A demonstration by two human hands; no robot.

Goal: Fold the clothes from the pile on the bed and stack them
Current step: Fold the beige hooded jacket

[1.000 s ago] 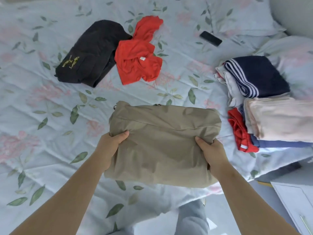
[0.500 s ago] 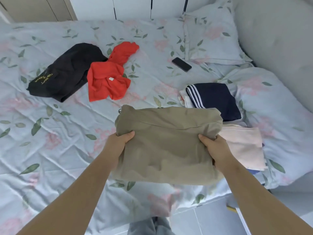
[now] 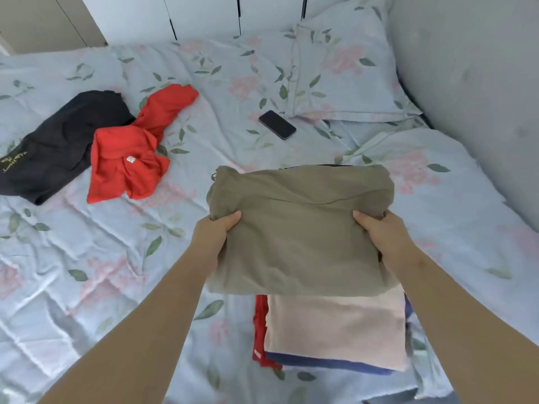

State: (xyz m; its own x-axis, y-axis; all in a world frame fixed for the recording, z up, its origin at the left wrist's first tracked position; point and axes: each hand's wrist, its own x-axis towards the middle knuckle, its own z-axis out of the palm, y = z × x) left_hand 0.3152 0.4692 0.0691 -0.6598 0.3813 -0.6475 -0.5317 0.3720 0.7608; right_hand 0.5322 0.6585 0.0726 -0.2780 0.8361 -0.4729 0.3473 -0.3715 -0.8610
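A folded khaki garment [image 3: 300, 228] hangs in the air between my hands. My left hand [image 3: 217, 231] grips its left edge, thumb on top. My right hand [image 3: 379, 234] grips its right edge the same way. The garment is above the far part of a stack of folded clothes [image 3: 335, 328], whose top piece is pale pink with red and blue layers showing beneath. It hides the folded navy striped garment behind. An unfolded red shirt [image 3: 131, 158] and a crumpled black garment [image 3: 55, 147] lie at the left of the bed.
A black phone [image 3: 277, 124] lies on the floral quilt [image 3: 87, 258] near a pillow [image 3: 344, 71]. A padded grey headboard [image 3: 472, 83] runs along the right. White wardrobe doors [image 3: 204, 16] stand behind the bed.
Both hands have carried the khaki garment to the right, from the middle of the bed to above the folded stack. The view has turned right and the navy striped garment is now hidden.
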